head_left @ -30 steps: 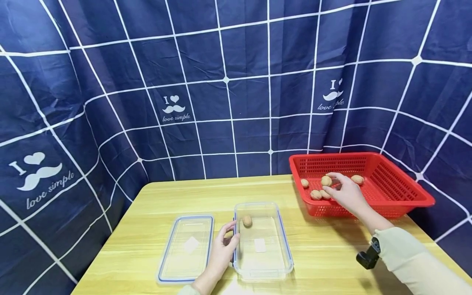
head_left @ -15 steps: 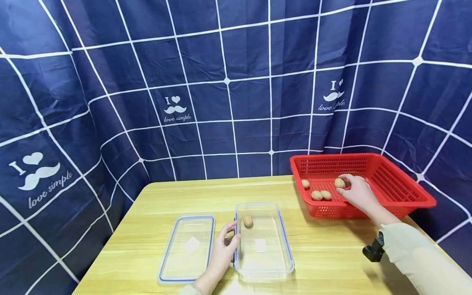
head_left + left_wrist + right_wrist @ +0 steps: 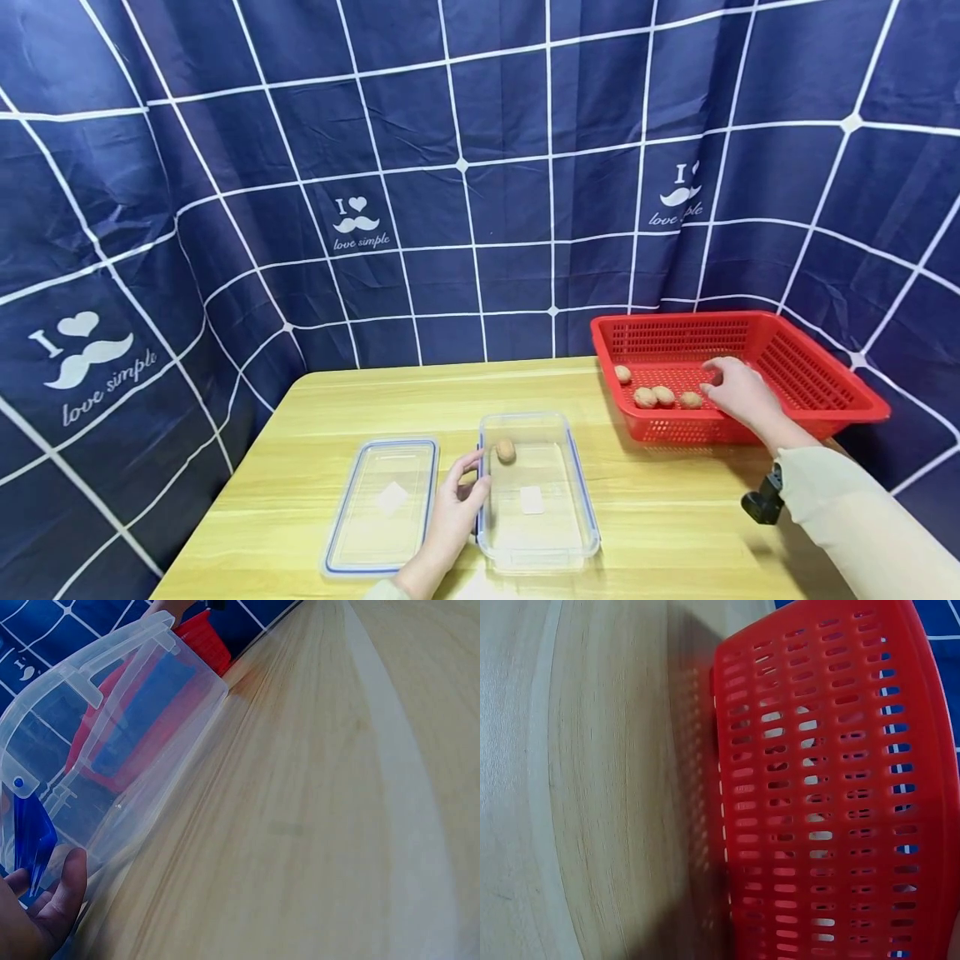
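My left hand [image 3: 452,506] touches the left side of a clear plastic food container [image 3: 536,533] with fingers and thumb apart. In the left wrist view, the fingers are beside the container's blue latch [image 3: 34,832]. One walnut [image 3: 506,451] lies inside the container near its far left corner. My right hand [image 3: 742,393] is over the red plastic basket [image 3: 825,379], thumb and index finger apart, no walnut visible between them. Several walnuts [image 3: 663,396] lie in the basket; one is mostly hidden behind the hand. The right wrist view shows only the basket's slotted wall.
A clear lid [image 3: 382,508] with a blue seal lies on the wooden table [image 3: 300,442], left of the container. A dark blue curtain [image 3: 510,208] with white lines hangs behind the table. The basket stands at the table's back right.
My right hand carried a walnut rightward within the basket, then let it go; it now lies beside two others near the front wall. The hand is farther right. My left hand has stayed put.
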The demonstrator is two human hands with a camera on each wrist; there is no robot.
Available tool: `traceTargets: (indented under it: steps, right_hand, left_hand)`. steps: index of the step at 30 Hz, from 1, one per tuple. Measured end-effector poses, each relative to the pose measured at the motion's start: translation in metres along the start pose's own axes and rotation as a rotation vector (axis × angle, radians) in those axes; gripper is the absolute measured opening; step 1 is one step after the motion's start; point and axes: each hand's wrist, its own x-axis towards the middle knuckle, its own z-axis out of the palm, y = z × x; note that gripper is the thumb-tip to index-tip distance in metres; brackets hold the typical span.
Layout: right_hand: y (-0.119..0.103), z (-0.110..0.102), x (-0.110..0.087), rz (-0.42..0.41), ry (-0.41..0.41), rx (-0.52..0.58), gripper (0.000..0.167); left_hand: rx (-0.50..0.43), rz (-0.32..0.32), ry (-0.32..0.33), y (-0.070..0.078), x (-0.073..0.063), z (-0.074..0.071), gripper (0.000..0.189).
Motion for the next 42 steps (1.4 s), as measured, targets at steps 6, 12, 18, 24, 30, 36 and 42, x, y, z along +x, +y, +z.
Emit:
traceTargets:
  steps: [6,12,18,24,30,36,42]
  right_hand:
    - [-0.001,-0.002,0.000,0.003,0.004,0.018,0.036]
    - [-0.007,-0.002,-0.001,-0.018,0.040,0.057,0.035]
    - [-0.016,0.003,-0.002,-0.079,0.112,0.084,0.033]
    - [-0.029,0.007,0.000,-0.140,0.166,0.120,0.031]
    - [-0.038,0.008,0.000,-0.140,0.142,0.141,0.032]
    - [-0.047,0.010,0.000,-0.155,0.140,0.167,0.032]
    - [-0.061,0.012,-0.002,-0.183,0.167,0.179,0.032]
  left_hand:
    - [0.001,-0.001,0.003,-0.001,0.000,0.000,0.037]
    - [-0.005,-0.007,-0.001,-0.003,0.001,-0.001,0.038]
    - [0.006,0.006,0.008,-0.002,0.001,0.000,0.038]
    - [0.015,0.006,0.013,-0.003,0.000,0.001,0.037]
    - [0.009,0.008,0.019,-0.004,0.000,0.001,0.037]
    - [0.014,0.010,0.013,-0.004,0.000,0.001,0.037]
    - [0.012,0.011,0.008,-0.004,-0.001,0.001,0.037]
